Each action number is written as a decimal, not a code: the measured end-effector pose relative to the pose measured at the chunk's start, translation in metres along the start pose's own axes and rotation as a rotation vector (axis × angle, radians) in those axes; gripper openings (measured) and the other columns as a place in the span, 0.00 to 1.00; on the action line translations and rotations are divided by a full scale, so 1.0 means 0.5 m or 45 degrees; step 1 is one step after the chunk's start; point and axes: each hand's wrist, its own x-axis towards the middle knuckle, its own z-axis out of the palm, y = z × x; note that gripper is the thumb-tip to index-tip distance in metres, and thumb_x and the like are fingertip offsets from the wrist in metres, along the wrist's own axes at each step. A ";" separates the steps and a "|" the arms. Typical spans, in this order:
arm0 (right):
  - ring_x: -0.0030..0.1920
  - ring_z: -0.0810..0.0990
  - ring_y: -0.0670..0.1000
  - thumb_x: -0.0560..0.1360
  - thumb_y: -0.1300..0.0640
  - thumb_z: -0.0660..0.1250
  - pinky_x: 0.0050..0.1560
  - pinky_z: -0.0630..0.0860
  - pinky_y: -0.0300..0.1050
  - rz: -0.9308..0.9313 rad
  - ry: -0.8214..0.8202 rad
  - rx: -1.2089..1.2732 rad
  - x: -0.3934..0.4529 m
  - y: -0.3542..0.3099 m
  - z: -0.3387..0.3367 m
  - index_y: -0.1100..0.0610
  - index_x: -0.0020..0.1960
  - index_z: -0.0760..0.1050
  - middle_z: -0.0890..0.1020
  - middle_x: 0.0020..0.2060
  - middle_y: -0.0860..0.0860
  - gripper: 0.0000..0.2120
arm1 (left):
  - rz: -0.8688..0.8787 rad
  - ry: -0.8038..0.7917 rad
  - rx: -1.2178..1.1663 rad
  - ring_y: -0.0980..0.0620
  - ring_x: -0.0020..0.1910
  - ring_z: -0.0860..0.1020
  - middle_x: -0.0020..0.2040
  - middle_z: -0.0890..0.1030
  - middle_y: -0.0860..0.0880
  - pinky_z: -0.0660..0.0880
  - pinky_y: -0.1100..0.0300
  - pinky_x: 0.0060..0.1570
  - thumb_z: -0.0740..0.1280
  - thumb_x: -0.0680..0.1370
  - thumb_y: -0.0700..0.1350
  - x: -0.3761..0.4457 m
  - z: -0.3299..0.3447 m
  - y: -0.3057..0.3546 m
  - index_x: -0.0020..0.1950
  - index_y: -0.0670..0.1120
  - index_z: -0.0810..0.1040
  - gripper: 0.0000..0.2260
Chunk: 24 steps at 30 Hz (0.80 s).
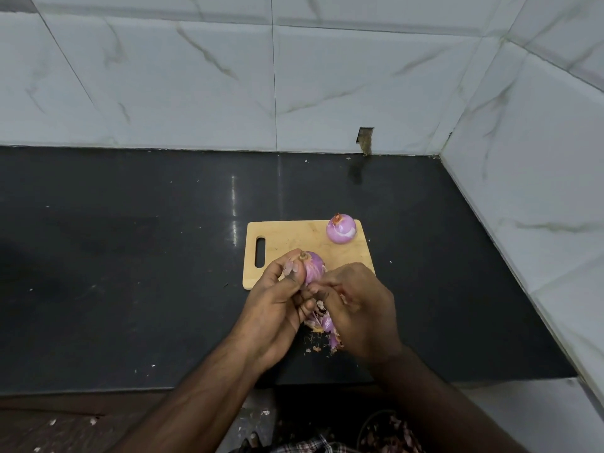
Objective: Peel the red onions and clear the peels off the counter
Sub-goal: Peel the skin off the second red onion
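The red onion [313, 266] being worked on sits up off the board, held over the near edge of the wooden cutting board [294, 237]. The left hand [281, 299] curls around it from the left, thumb pressed near its dry stem end, so that grip is clamped on the bulb. The right hand [358, 308] comes in from the right, its fingertips pinched at the onion's lower side where a strip of skin meets the bulb; how much skin they hold I cannot tell.

Just beneath the hands, on the black counter [130, 273], lies a small heap of purple peels [322, 323], with crumbs of dry skin scattered beside it.

A second onion [341, 229], already peeled and glossy pink, rests at the far right corner of the board, well apart from the hands. The board's handle slot faces left.

Pale marbled tiles [196, 86] rise behind and to the right of the counter.
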 end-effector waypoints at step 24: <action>0.49 0.86 0.56 0.71 0.66 0.73 0.48 0.82 0.48 0.794 -0.284 1.009 0.042 -0.002 -0.031 0.65 0.58 0.80 0.86 0.47 0.57 0.15 | -0.096 -0.199 -0.063 0.46 0.44 0.85 0.59 0.83 0.38 0.83 0.59 0.42 0.66 0.77 0.42 -0.015 -0.024 0.018 0.67 0.45 0.79 0.18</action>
